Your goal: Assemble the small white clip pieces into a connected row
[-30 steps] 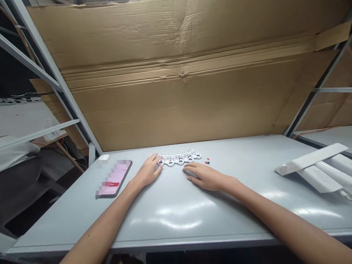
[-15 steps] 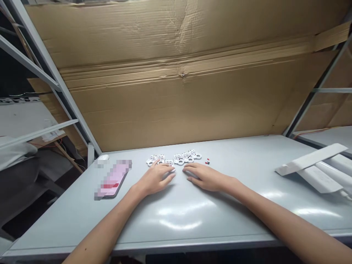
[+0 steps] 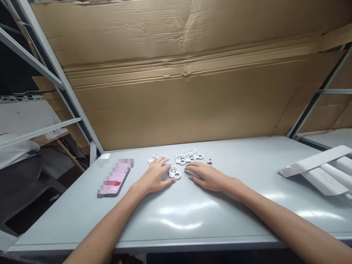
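On the grey worktop (image 3: 192, 220), well left of the left hand, lie a phone (image 3: 114, 178) with a pixelated screen and, beyond it, a white computer mouse (image 3: 105, 156).

The left hand (image 3: 155, 176) rests palm down with its fingers spread. It pinches nothing. Its upper fingers reach a pair of plates (image 3: 156, 158), white and punched, material not determinable.

Just right of the left hand's lowest fingertip lies a single white punched plate (image 3: 175, 172). It sits between the hands and nearer the person than the other plates, whereas in the earlier view it lay among them. A gap now separates it from the row of three plates (image 3: 189, 157), which lies beyond the right hand's fingertips.

The right hand (image 3: 205, 176) lies flat, fingers loosely together, just beside the single plate and not touching it. Further right are small red-and-black pieces (image 3: 209, 161), and well right stand white cartons (image 3: 321, 176).
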